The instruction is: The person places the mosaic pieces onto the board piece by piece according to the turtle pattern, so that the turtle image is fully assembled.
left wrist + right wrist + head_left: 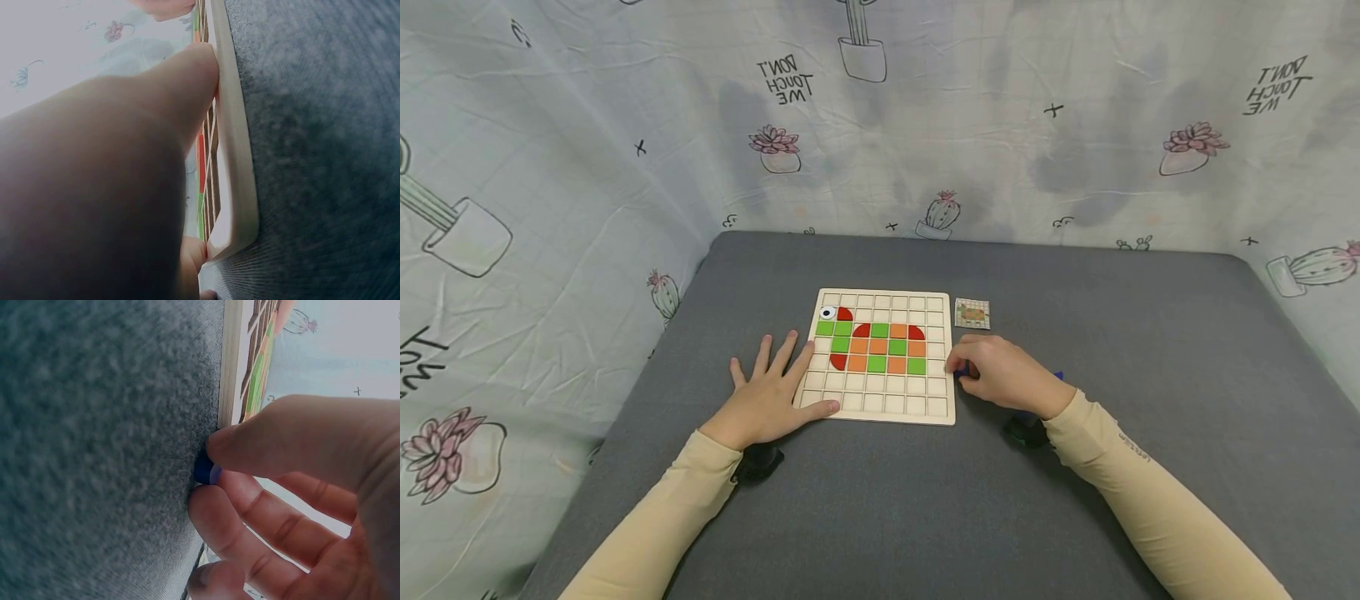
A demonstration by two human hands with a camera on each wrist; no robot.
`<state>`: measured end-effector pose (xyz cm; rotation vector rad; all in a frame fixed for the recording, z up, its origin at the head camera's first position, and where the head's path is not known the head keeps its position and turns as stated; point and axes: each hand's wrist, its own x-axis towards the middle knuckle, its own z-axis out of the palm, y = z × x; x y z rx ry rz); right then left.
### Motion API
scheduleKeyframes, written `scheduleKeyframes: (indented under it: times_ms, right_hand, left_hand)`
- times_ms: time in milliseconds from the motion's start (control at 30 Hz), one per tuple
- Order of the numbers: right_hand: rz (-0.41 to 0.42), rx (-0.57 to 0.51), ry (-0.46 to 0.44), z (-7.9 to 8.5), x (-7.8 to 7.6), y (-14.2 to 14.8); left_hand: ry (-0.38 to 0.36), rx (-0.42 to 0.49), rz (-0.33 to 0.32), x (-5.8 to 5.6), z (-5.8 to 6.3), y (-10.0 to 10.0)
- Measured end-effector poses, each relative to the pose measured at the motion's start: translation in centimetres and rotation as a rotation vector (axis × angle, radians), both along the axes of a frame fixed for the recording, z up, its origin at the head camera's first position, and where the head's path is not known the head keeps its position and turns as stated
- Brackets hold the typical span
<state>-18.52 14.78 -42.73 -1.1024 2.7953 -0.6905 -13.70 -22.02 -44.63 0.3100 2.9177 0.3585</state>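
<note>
A light wooden grid board [887, 406] lies on the grey table, with green, orange and red pieces and a round eye piece [827, 313] set in its cells. My left hand [769, 398] is spread at the board's left side, its thumb over the near edge. Beside the board's right edge my right hand [1003, 372] pinches a small blue piece [206, 472] between thumb and fingers, low at the table surface. Part of that piece is hidden by the fingertips. Another bit of blue [1058, 376] shows just behind the right wrist.
A small printed card [972, 314] with a grid picture lies by the board's upper right corner. Grey cloth covers the table [1075, 300]. A white patterned curtain [985, 125] hangs behind and at the left.
</note>
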Motion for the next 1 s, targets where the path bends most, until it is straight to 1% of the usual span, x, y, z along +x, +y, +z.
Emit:
scheduleKeyframes:
  times_ms: [333,633,900,1000]
  right_hand:
    - [0.003,-0.013,-0.004,-0.1,-0.2,0.3]
    - [-0.002,-0.053,0.020,0.4,-1.0,0.1]
    - [-0.013,-0.063,0.052,0.9,-2.6,-1.3]
    - [-0.017,-0.055,0.046,1.0,-3.1,-1.8]
  left_hand:
    - [0.001,-0.009,0.001,0.0,0.1,0.1]
    - [0.004,-0.001,-0.001,0.1,0.2,0.0]
    - [0.005,0.006,-0.005,0.1,0.1,-0.1]
    - [0.006,0.006,-0.008,0.1,0.0,0.0]
